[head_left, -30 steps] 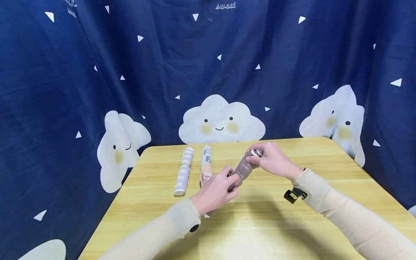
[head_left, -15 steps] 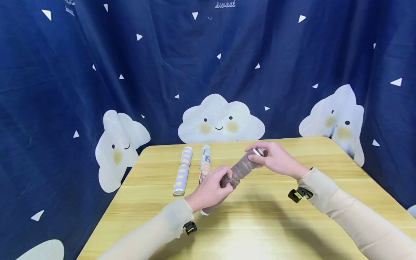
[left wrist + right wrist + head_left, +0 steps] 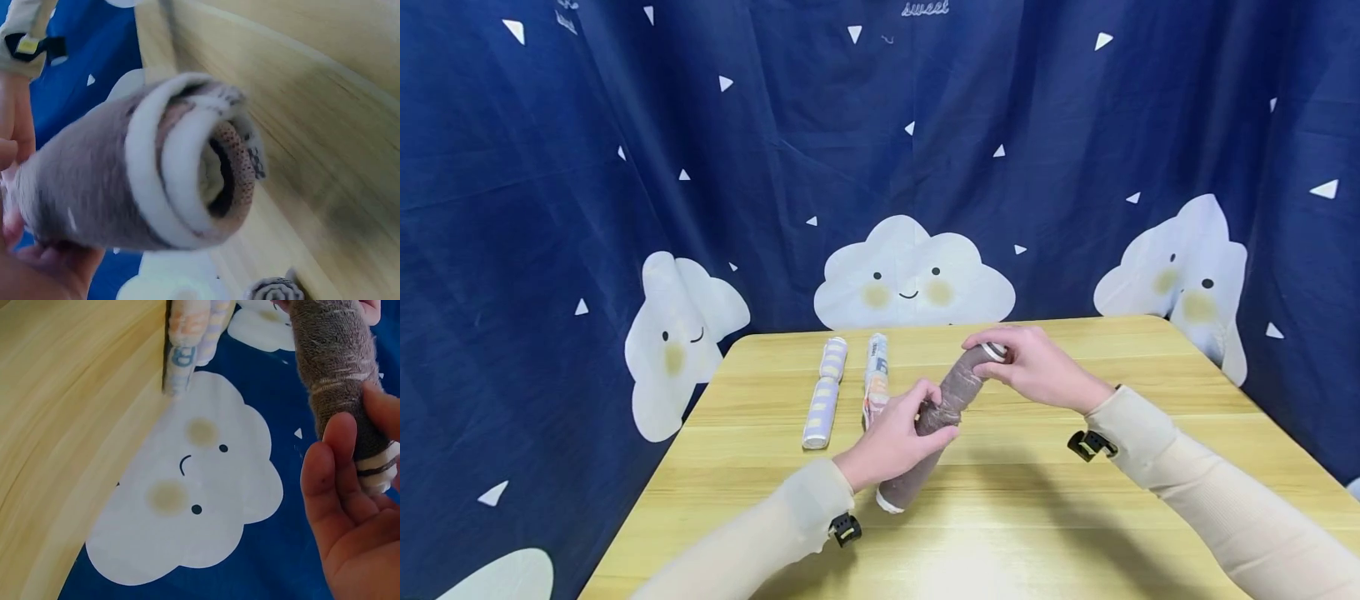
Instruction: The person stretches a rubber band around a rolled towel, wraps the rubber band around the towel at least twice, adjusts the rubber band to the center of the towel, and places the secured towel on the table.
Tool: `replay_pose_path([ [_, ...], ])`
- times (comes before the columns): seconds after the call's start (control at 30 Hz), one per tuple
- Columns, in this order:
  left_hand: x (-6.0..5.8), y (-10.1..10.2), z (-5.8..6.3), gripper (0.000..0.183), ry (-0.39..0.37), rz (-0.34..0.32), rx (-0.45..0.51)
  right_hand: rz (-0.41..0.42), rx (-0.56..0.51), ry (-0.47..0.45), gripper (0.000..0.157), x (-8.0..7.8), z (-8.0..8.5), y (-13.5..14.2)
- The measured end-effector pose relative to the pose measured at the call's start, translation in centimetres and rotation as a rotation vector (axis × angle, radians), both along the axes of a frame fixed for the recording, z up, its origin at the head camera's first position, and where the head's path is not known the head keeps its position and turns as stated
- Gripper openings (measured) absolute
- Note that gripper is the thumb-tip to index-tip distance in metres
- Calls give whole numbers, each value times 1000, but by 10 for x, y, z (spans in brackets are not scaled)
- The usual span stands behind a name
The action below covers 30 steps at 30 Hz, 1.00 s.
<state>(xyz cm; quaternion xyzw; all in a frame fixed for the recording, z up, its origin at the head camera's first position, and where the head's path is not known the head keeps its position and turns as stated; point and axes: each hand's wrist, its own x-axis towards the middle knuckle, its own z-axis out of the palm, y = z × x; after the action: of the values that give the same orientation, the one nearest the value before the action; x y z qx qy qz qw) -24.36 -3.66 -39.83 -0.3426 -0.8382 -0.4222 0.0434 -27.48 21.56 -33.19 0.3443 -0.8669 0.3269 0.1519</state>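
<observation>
A brown rolled towel (image 3: 959, 388) with white-edged ends is held at a slant above the table, narrowed at its middle. My left hand (image 3: 891, 437) holds it around that middle, thumb on the near side and fingers over the far side. At the upper end my right hand (image 3: 1037, 367) grips it between thumb and fingers. The left wrist view looks into the lower end of the rolled towel (image 3: 87, 169), where white-edged layers spiral inward. In the right wrist view, fingertips (image 3: 340, 434) press the towel close to its striped end.
Left of my hands, a purple-and-white striped rolled towel (image 3: 823, 404) lies on the wooden table (image 3: 745, 483). Beside it lies a white printed rolled towel (image 3: 876, 375), partly behind my left hand. A dark blue curtain (image 3: 775, 167) with clouds surrounds the table.
The left fingers first pinch at the towel's middle, then spread wider around it. The lower end has swung right and shows more beyond my left hand. The right hand stays at the upper end.
</observation>
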Motion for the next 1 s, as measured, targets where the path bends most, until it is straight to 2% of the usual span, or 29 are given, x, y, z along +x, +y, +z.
replay_pose_path([
  [0.1, 2, 3, -1, 35, 125, 82, -83, -41, -4, -24, 26, 1, 2, -1],
  [0.2, 1, 5, -4, 33, 268, 131, -142, -88, -8, -66, 24, 2, 3, -2],
  [0.37, -2, 6, -9, 26, 543, 91, -227, -158, -7, -116, 22, 1, 3, -2],
  [0.47, -4, 5, -10, 26, 632, 69, -264, -188, -7, -120, 20, 0, 2, -3],
  [0.63, -4, 6, -6, 29, 626, 97, -338, -219, 1, -110, 16, -2, 1, -7],
  [0.83, -2, 13, 4, 19, 578, 125, -469, -242, 8, -147, 15, -3, 1, -10],
  [1.0, -2, 15, 4, 15, 546, 126, -522, -241, 25, -176, 12, -6, -2, -11],
])
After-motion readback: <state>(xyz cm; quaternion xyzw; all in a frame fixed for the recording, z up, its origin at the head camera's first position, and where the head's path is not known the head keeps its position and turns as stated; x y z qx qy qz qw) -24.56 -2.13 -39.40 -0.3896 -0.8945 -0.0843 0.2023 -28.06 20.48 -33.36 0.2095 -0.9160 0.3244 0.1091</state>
